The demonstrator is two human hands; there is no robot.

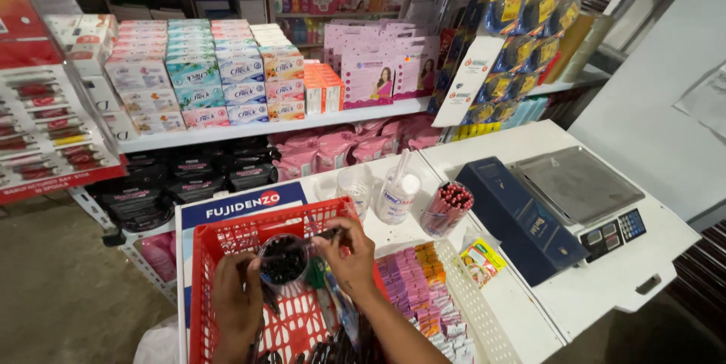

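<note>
A long white shelf [302,123] is seen across the back, stacked with pastel boxed goods [204,77] and pink flat packs [378,69]; dark and pink pouches [227,171] are packed beneath it. Hanging yellow-and-blue carded items [522,39] are seen at upper right. A white counter [605,288] is occupied at the right by a digital weighing scale [582,198], with a dark blue box [518,220] lying just beside it.

A red plastic basket [227,243] is set at bottom centre, on a white-and-blue carton [242,205]. A white perforated tray [469,288] of small pink, purple and orange packets [423,288] is placed just beside the basket on its right.

Behind the tray, a clear cup of red-tipped pencils [446,209], a white-capped bottle [397,196] and an empty clear cup [355,188] are lined up near each other.

A small clear cup [283,260], filled with dark small items too blurred to identify, is held over the basket. The left hand [236,300] is wrapped around the cup's left side, fingers closed on it. The right hand [348,254] is placed at the cup's right rim, fingers pinched together on a thin dark item [329,234]; what it is cannot be told. Dark pens [325,350] are seen lying in the basket below the hands.
</note>
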